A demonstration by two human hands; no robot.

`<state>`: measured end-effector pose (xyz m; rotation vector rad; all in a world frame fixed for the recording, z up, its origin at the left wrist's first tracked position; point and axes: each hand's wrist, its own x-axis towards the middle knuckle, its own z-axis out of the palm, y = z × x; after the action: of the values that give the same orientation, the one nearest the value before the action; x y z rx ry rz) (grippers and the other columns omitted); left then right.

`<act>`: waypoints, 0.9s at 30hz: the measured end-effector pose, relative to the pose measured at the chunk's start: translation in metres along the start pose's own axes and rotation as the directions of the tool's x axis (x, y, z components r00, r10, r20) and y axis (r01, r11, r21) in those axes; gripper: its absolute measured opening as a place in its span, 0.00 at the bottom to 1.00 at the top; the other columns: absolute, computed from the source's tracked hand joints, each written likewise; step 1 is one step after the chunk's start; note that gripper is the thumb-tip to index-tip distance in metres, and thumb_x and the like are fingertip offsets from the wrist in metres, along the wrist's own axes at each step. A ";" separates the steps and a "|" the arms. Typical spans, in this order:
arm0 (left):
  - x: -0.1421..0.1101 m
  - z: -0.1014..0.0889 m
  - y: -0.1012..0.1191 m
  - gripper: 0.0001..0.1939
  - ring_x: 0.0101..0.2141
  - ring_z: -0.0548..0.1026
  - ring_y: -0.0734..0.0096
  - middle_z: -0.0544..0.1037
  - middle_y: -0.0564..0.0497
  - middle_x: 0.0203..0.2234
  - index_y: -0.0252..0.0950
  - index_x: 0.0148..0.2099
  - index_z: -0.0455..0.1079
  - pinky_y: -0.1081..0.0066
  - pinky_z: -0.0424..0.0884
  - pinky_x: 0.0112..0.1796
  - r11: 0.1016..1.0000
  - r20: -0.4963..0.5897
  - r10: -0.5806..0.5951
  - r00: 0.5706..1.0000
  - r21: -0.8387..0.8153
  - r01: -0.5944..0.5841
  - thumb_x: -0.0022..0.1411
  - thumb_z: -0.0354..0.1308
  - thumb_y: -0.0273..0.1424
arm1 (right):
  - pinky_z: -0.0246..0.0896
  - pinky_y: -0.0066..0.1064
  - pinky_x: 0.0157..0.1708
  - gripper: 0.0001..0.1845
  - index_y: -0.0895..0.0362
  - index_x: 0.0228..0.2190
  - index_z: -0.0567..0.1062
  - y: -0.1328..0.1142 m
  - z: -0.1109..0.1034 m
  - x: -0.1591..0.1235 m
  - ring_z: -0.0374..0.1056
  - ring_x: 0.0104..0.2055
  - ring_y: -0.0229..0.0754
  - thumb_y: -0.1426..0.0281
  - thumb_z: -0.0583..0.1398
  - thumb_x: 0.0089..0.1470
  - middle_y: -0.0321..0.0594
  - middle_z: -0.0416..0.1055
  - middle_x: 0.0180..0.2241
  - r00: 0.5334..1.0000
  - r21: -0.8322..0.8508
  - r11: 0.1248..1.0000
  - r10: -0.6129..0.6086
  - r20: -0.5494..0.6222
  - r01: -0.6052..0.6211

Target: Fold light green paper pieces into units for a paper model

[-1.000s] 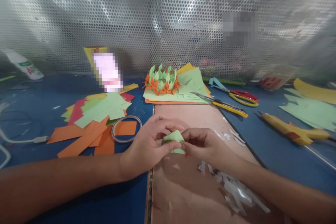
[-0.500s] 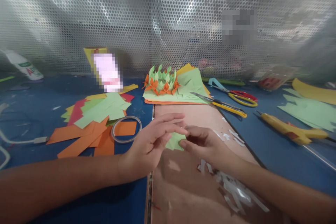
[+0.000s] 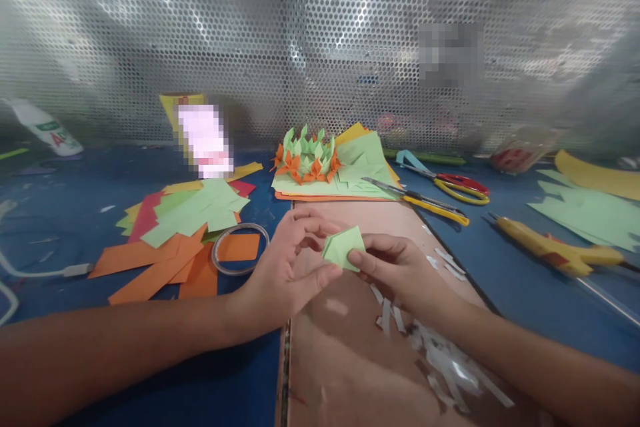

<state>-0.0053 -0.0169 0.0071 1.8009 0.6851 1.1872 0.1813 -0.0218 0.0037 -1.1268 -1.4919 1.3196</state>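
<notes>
A brown board (image 3: 345, 373) divides the blue tabletop (image 3: 165, 373), white scraps (image 3: 443, 353) lying at four o'clock from the hands; a perforated metal screen (image 3: 320, 33) stands at twelve o'clock. Over the board, the right hand (image 3: 405, 270) pinches folded green paper (image 3: 344, 248); the left hand (image 3: 287, 267), fingers and thumb parted, curves at its nine o'clock, contact unclear.

Both hands (image 3: 281, 265) close together
</notes>
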 end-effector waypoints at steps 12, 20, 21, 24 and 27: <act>0.002 0.003 0.004 0.09 0.36 0.69 0.74 0.68 0.52 0.33 0.37 0.41 0.61 0.73 0.67 0.40 0.958 0.044 -0.246 0.968 -0.143 0.249 0.56 0.55 0.26 | 0.59 0.26 0.31 0.10 0.58 0.27 0.73 0.001 0.001 0.002 0.63 0.28 0.33 0.65 0.65 0.44 0.34 0.69 0.25 0.997 0.090 0.995 0.044 0.064 -0.049; 0.003 0.000 0.003 0.02 0.32 0.68 0.75 0.68 0.52 0.31 0.37 0.33 0.62 0.74 0.66 0.34 0.961 0.052 -0.247 0.968 -0.111 0.251 0.58 0.53 0.28 | 0.59 0.26 0.32 0.08 0.57 0.28 0.75 0.004 0.000 0.002 0.64 0.29 0.34 0.66 0.64 0.45 0.34 0.71 0.28 0.989 0.119 0.988 0.086 0.121 -0.100; 0.003 0.000 0.002 0.03 0.32 0.68 0.74 0.69 0.52 0.31 0.36 0.32 0.63 0.73 0.65 0.35 0.974 0.059 -0.211 0.976 -0.077 0.215 0.59 0.52 0.28 | 0.58 0.25 0.31 0.07 0.57 0.28 0.75 0.004 0.000 0.002 0.63 0.28 0.33 0.67 0.64 0.45 0.33 0.71 0.26 0.990 0.131 0.987 0.083 0.111 -0.097; 0.004 -0.002 0.000 0.08 0.38 0.69 0.71 0.70 0.49 0.35 0.36 0.33 0.67 0.71 0.65 0.40 0.992 0.107 -0.105 0.989 0.084 0.096 0.60 0.48 0.25 | 0.56 0.23 0.27 0.07 0.58 0.27 0.74 0.006 -0.001 0.003 0.61 0.25 0.31 0.68 0.64 0.45 0.31 0.68 0.24 0.994 0.154 0.984 0.078 0.080 -0.089; 0.003 -0.003 -0.001 0.13 0.41 0.69 0.69 0.69 0.47 0.41 0.38 0.42 0.67 0.70 0.65 0.41 0.980 0.138 -0.038 0.990 0.199 0.010 0.57 0.49 0.20 | 0.55 0.23 0.26 0.06 0.57 0.28 0.74 0.009 -0.002 0.003 0.60 0.25 0.31 0.68 0.63 0.47 0.31 0.67 0.24 0.995 0.168 0.983 0.067 0.068 -0.078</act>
<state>-0.0065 -0.0131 0.0081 2.0142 0.7618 0.9930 0.1832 -0.0184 -0.0047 -1.0465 -1.3640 1.5148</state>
